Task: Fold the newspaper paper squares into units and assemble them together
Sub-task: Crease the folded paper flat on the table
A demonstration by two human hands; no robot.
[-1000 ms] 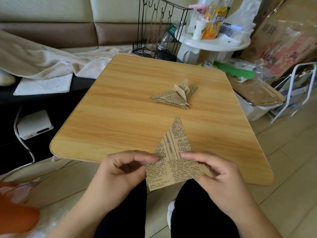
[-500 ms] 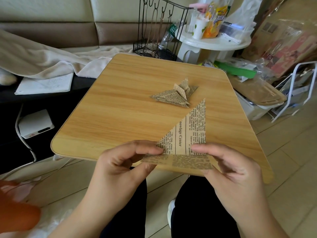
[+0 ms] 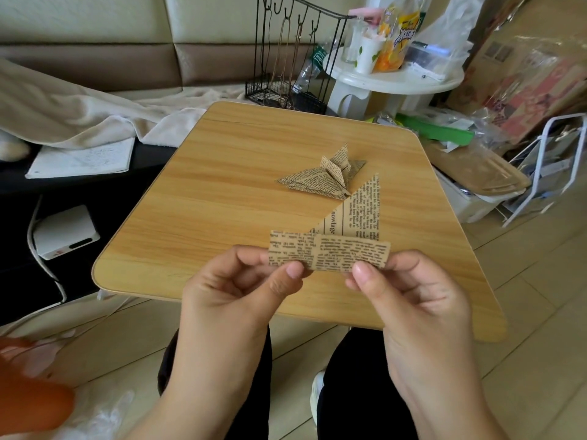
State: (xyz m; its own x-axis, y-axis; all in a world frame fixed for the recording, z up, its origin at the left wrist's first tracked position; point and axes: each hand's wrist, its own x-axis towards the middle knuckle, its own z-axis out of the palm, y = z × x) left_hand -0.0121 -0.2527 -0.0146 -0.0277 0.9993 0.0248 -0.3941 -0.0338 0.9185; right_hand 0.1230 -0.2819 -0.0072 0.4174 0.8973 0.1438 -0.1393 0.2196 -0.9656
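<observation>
A partly folded newspaper paper piece (image 3: 346, 236) is held up over the near part of the wooden table (image 3: 222, 217). Its lower strip faces me and a triangular flap points up to the right. My left hand (image 3: 241, 290) pinches the strip's left end between thumb and fingers. My right hand (image 3: 409, 290) pinches its right end the same way. Farther back, near the table's middle, lies a small heap of folded newspaper units (image 3: 324, 177), untouched.
A black wire rack (image 3: 292, 58) and a white round side table (image 3: 394, 77) with cups and bags stand beyond the table. Cardboard and plastic clutter (image 3: 508, 122) fills the right. A sofa with a beige blanket (image 3: 79, 112) is at left. My legs are under the near edge.
Both hands raised the paper and turned it. The bottom strip, first hanging below the table edge, now faces me higher up, and the triangular flap swung to the right.
</observation>
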